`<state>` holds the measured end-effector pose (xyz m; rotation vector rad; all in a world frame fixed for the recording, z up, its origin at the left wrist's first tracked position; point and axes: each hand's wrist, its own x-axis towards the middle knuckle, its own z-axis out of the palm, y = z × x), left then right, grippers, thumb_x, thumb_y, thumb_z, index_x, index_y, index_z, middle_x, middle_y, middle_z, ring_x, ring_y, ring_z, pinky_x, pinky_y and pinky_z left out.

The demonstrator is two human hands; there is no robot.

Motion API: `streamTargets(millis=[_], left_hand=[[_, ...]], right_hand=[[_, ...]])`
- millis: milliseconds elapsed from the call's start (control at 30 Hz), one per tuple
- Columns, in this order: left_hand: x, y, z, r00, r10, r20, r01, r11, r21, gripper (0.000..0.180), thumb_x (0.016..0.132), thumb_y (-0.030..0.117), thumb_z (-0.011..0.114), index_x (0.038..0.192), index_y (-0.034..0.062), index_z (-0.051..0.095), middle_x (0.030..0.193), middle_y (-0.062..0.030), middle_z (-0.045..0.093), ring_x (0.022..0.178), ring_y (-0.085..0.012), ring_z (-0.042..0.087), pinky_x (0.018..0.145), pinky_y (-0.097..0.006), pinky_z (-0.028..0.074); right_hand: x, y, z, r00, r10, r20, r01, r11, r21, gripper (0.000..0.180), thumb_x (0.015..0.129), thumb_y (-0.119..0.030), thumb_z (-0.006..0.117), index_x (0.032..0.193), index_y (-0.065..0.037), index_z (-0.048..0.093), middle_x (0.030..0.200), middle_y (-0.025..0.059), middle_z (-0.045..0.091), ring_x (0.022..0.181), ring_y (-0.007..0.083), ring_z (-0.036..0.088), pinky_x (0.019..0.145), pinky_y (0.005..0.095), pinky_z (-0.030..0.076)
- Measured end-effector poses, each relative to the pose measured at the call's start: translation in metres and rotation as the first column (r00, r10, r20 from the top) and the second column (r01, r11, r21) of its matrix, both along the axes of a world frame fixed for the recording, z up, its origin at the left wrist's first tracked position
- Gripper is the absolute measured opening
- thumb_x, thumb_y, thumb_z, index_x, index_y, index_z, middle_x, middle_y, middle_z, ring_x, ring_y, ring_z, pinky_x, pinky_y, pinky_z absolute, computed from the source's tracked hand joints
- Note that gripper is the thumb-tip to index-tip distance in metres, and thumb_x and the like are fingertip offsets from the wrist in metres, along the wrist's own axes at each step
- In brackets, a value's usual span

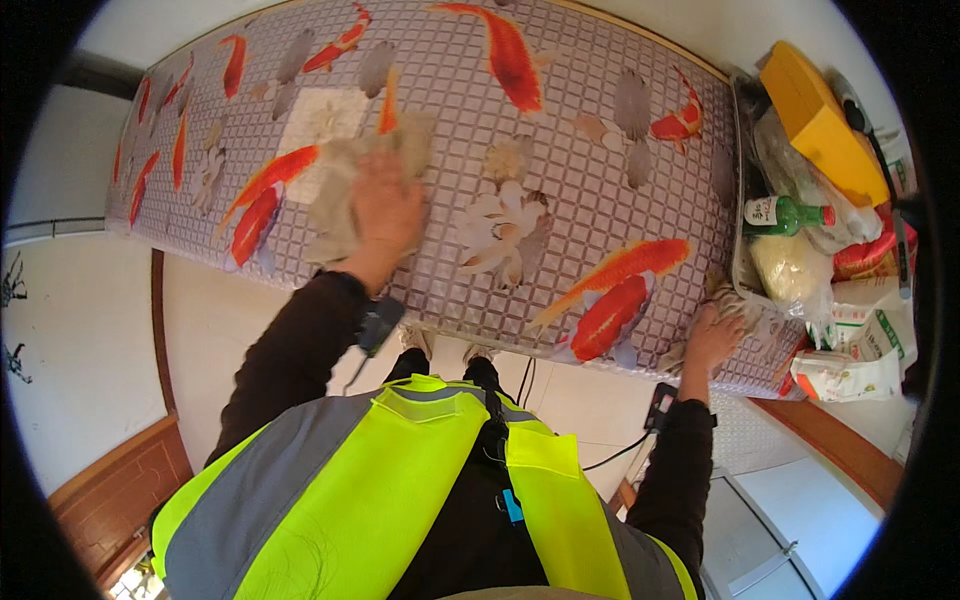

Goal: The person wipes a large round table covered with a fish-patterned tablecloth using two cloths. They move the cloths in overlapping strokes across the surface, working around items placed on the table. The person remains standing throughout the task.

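The left hand [385,205] lies flat, fingers out, on top of a tan cloth [333,200]. The cloth is on the table [592,218], by some red painted fish. The right hand [712,338] rests on the table near its right end, fingers out, maybe flat. Just beyond it is a tray [739,130] with a green bottle [790,215].

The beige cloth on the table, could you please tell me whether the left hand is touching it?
Touching. The head view shows the left hand laid palm-down on the beige cloth, pressing onto its folds with no visible gap.
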<state>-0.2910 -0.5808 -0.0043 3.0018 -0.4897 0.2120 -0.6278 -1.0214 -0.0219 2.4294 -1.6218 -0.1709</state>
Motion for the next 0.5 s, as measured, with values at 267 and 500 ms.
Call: streamTargets(millis=[267, 500], left_hand=[[-0.075, -0.039, 0.034, 0.714, -0.657, -0.242, 0.642, 0.752, -0.15, 0.065, 0.086, 0.041, 0.054, 0.142, 0.0106, 0.04, 0.152, -0.0109, 0.028, 0.142, -0.0305, 0.019, 0.114, -0.049, 0.014], [-0.085, 0.061, 0.035, 0.532, -0.796, -0.289, 0.761, 0.599, -0.25, 0.063, 0.084, 0.04, 0.059, 0.138, 0.0114, 0.044, 0.153, -0.008, 0.027, 0.143, -0.0275, 0.018, 0.115, -0.046, 0.011]], right_hand=[[0.101, 0.194, 0.027, 0.852, 0.492, 0.18, -0.512, 0.854, 0.089, 0.076, 0.088, -0.051, 0.045, 0.137, 0.008, 0.04, 0.151, 0.0204, 0.027, 0.139, 0.0398, 0.023, 0.112, 0.0534, 0.017], [0.147, 0.312, 0.038, 0.576, 0.737, 0.355, -0.815, 0.555, 0.169, 0.077, 0.079, -0.042, 0.055, 0.138, 0.006, 0.039, 0.153, 0.0198, 0.023, 0.14, 0.0406, 0.018, 0.113, 0.0536, 0.011]])
